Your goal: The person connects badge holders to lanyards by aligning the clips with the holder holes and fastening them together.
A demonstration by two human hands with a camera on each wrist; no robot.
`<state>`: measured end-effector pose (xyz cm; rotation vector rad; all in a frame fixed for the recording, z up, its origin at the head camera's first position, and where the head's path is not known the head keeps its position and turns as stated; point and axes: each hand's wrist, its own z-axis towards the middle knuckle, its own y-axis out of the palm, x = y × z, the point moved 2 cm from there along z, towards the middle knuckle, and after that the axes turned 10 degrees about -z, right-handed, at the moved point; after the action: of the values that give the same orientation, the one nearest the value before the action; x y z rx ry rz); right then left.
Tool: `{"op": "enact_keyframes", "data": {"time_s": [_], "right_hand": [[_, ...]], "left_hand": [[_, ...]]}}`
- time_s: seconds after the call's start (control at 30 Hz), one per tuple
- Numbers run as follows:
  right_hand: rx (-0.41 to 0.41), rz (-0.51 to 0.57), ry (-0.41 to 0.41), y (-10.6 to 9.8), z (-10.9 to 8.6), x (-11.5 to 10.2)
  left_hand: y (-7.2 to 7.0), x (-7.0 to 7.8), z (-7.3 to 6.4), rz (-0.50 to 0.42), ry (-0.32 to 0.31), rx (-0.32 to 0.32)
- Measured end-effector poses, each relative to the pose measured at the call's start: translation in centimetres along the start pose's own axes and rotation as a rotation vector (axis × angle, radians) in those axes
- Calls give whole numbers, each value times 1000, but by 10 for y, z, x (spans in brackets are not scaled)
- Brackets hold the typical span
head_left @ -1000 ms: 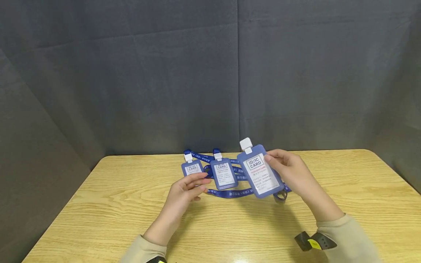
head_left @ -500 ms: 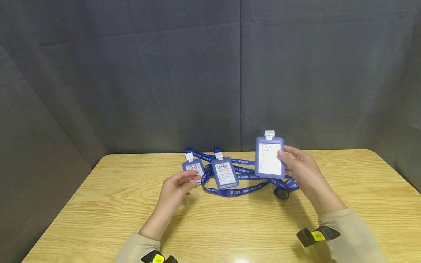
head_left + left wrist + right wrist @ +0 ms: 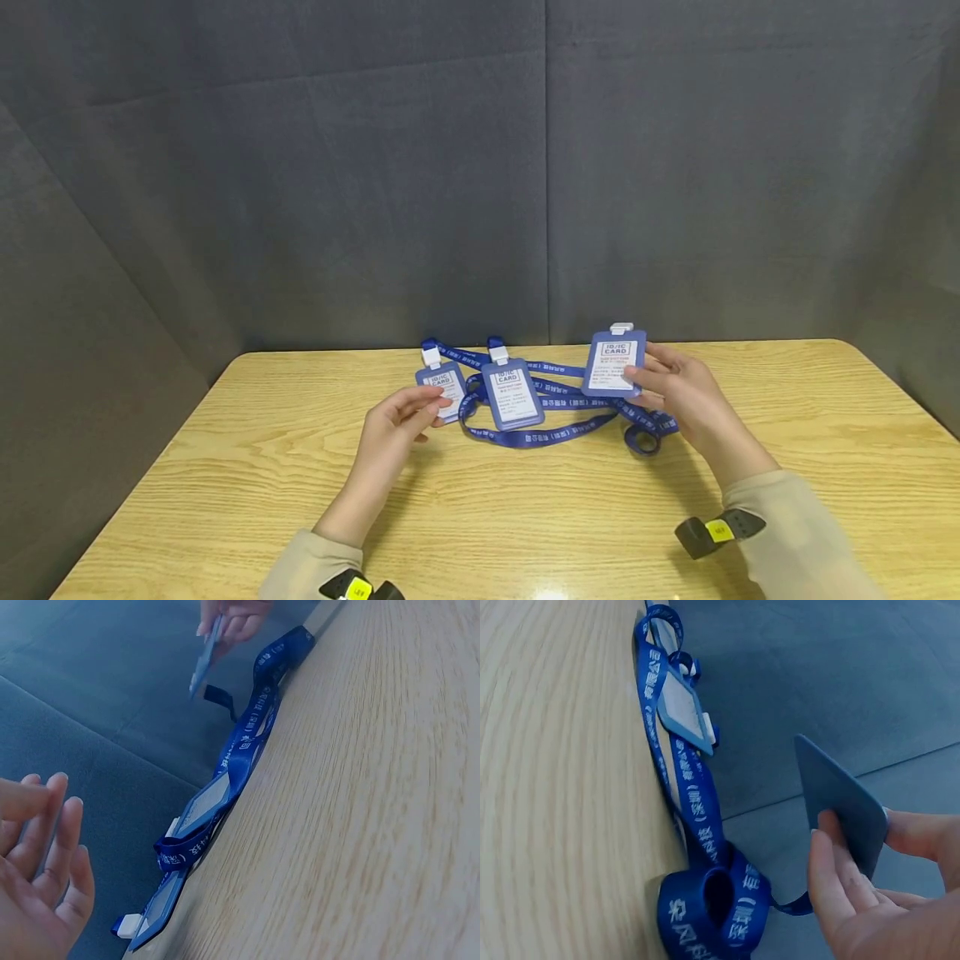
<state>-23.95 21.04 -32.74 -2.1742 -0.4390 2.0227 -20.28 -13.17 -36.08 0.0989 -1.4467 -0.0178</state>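
Observation:
My right hand (image 3: 684, 396) pinches a blue ID badge holder (image 3: 611, 365) by its right edge, thumb on the front and fingers behind. The holder is raised above the table with its white clip (image 3: 622, 328) at the top and its printed face showing. My left hand (image 3: 392, 429) hovers in front of the left badge holder (image 3: 447, 379), partly covering it in the head view. In the left wrist view that hand's fingers (image 3: 56, 862) are loosely bent, with nothing between them. A middle badge holder (image 3: 513, 398) lies face up on the table.
Blue printed lanyards (image 3: 551, 437) spread over the wooden table (image 3: 480, 517) from the lying badges to the right, ending in a curled loop (image 3: 642, 439) below my right hand. A dark cloth curtain (image 3: 390, 192) stands behind the table's back edge.
The right hand's badge holder has moved right, away from the middle badge, then dipped and tipped back slightly. My left hand has shifted a little left, and more of the lanyards shows.

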Motion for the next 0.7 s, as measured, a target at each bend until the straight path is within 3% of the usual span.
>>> {"op": "enact_keyframes", "data": {"time_s": [0.27,0.7], "right_hand": [[-15,-410,2,0,3,11],[-84,-481,1,7,5,15]], "left_hand": [[1,2,-2,-34,8,-26],[-1,2,-4,-37,8,-43]]}}
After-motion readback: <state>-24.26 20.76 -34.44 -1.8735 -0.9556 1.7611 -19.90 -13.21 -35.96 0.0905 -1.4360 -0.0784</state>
